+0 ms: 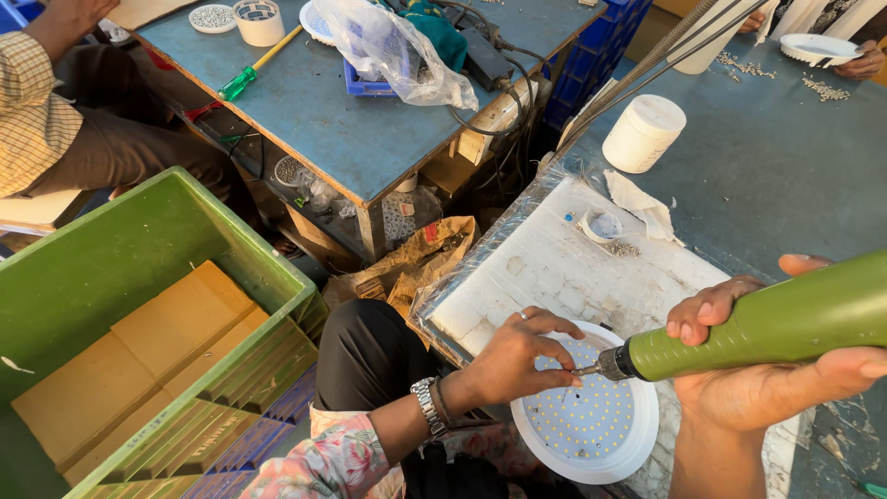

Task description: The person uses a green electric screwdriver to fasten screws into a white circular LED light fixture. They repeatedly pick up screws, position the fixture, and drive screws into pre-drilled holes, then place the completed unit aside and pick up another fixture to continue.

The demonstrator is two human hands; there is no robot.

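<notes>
Round white LED downlight panel (587, 420) flat on white foam board (545, 268), near edge; left hand (517, 356) pinching at bit tip on panel; right hand (767, 370) grasping green electric screwdriver (767, 328); green crate (139, 305) at left.

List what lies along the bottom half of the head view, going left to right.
Green crate with cardboard sheets inside → left hand, a watch on its wrist, fingertips at the driver's bit → round white light panel dotted with small yellow chips → green electric screwdriver → right hand gripping it.
</notes>
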